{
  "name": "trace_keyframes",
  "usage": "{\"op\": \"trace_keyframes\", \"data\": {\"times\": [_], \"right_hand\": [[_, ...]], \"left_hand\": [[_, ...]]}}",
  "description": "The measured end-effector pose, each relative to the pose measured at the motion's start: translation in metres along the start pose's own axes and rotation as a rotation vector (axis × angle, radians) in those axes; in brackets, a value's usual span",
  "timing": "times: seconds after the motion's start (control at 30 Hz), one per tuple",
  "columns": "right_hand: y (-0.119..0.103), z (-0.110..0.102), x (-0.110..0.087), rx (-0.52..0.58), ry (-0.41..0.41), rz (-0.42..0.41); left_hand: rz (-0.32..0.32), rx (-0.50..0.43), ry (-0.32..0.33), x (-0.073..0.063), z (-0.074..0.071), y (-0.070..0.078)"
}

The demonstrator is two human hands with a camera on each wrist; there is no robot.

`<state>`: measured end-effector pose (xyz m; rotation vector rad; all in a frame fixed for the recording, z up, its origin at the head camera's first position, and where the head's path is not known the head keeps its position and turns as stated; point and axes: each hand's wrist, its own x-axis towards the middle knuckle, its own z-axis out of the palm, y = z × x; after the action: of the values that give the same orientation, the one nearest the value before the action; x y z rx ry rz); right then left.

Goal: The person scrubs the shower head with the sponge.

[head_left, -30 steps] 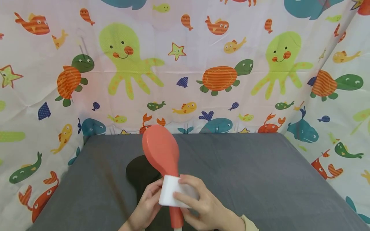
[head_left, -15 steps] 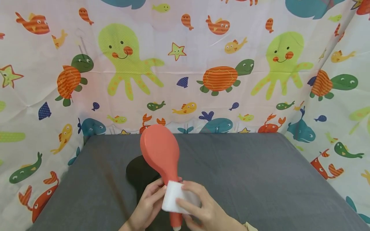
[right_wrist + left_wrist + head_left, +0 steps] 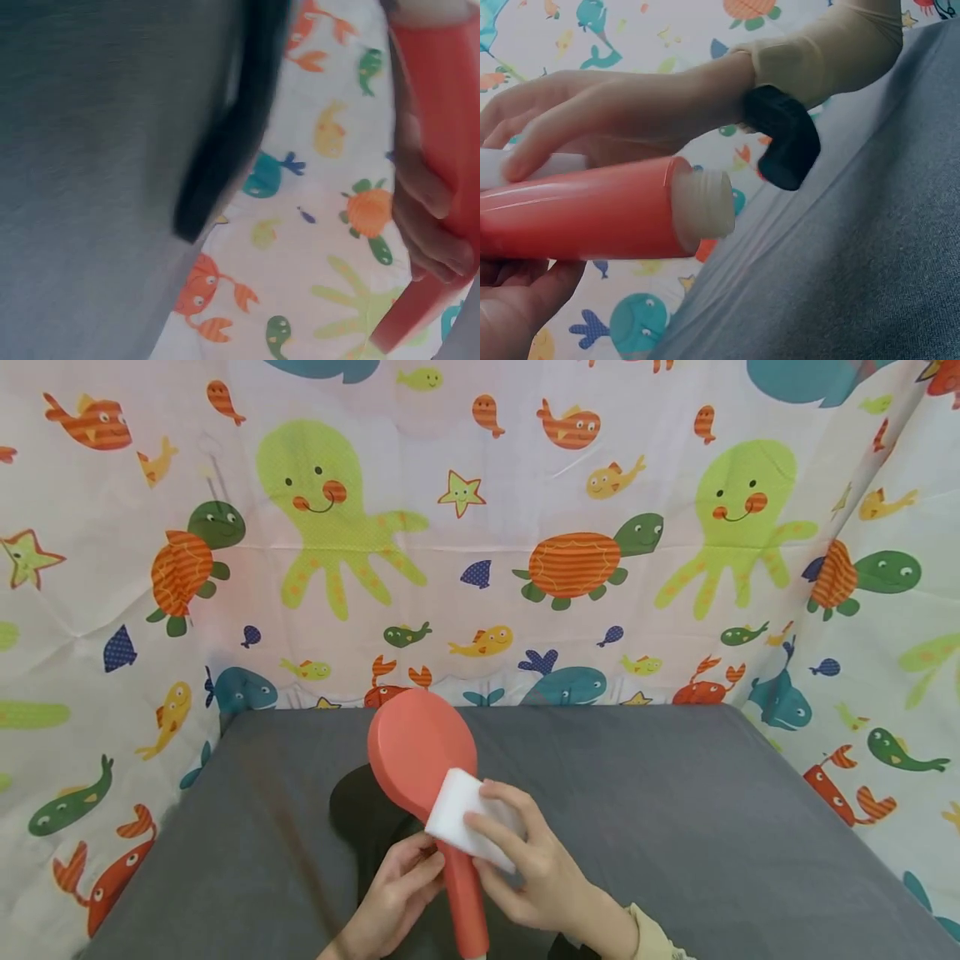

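Clasping the red paddle, left grip sits below right grip's pinched white block.

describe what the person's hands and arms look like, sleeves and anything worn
Both the left hand and right hand are bare, with no gloves visible. The right arm wears a pale yellowish fabric sleeve ending in a cuff near the wrist. A bent black attachment juts out there; its material is unclear. No left sleeve can be made out.
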<state>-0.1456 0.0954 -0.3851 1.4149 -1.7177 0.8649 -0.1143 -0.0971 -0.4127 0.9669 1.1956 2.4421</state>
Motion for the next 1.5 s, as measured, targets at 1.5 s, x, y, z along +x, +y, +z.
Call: {"op": "trace_keyframes", "data": {"times": [1.5], "right_hand": [[-0.016,-0.005,-0.033,0.138,-0.195,-0.125]], "left_hand": [[0.05,0.077,0.208,0.001,-0.007,0.017]]}}
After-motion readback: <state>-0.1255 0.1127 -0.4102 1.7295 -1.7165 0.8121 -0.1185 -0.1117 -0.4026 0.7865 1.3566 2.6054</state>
